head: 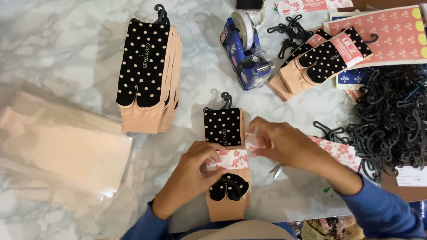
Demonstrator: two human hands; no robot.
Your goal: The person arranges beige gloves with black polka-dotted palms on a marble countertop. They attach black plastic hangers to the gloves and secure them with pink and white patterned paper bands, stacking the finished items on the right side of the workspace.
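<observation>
Near edge of the marble table: a pair of black dotted socks on a black hanger lies flat between both hands. A pink flowered paper band crosses its middle. Left hand: fingers pinched on the band's left end. Right hand: fingers pinched on the band's right end. Left: clear bags. Right: a pile of black hangers. Farther: a finished sock stack, a blue tape dispenser, banded socks, pink label sheets.
</observation>
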